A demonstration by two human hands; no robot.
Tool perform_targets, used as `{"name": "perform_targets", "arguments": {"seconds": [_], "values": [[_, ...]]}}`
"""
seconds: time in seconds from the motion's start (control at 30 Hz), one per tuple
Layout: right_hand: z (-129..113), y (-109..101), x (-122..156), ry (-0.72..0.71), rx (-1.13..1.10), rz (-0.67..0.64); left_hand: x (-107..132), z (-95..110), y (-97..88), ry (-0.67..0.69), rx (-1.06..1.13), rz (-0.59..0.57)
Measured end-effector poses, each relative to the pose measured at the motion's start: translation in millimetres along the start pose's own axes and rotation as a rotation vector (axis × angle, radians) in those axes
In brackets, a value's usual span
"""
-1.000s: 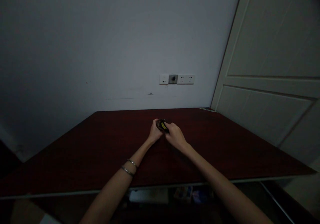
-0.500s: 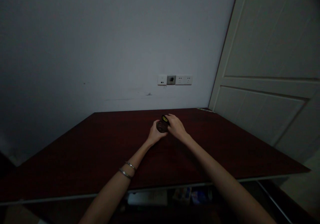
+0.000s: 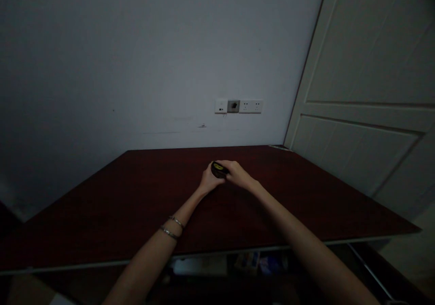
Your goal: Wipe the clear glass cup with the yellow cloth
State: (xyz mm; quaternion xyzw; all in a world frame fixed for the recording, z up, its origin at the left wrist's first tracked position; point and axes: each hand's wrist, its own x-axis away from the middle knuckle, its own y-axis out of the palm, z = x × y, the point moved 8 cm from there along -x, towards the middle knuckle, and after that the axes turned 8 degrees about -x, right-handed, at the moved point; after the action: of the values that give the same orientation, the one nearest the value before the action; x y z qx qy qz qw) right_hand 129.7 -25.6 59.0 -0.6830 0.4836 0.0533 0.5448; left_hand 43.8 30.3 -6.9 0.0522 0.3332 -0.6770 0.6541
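L hand (image 3: 208, 181): grip closed round dk brn obj (image 3: 218, 175); R hand (image 3: 237, 174): grip on blk/yel pc (image 3: 218, 166), overlapping obj in view. Surface (image 3: 159, 182) dk red.

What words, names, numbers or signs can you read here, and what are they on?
None can be read.
Yellow mark on the dark object between the left hand and right hand: too small and blurred.
Colorful package and blue package below the tabletop: too dark and blurred.
Wall sockets: no readable text.
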Motion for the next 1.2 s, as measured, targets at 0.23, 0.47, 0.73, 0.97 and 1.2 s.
{"name": "perform_targets", "arguments": {"seconds": [0.23,0.47,0.73,0.97,1.2], "values": [[-22.5,-1.6,10.5,-0.095,0.048,-0.186,-0.1,-2.8,6.9,0.091,0.052,-0.074],[-30.5,-11.0,28.4,-0.161,0.128,-0.313,-9.1,-15.4,2.2,0.016,0.090,-0.011],[-1.7,-25.6,42.8,-0.071,0.128,-0.308,-7.4,-12.7,-1.1,-0.034,0.128,-0.027],[35.7,-45.2,53.7,0.067,0.054,-0.122,-6.2,3.7,-7.4,-0.013,0.143,0.002],[40.9,-61.5,30.4,0.096,-0.029,0.142,-2.0,4.7,-1.5,0.002,0.154,-0.038]]}}
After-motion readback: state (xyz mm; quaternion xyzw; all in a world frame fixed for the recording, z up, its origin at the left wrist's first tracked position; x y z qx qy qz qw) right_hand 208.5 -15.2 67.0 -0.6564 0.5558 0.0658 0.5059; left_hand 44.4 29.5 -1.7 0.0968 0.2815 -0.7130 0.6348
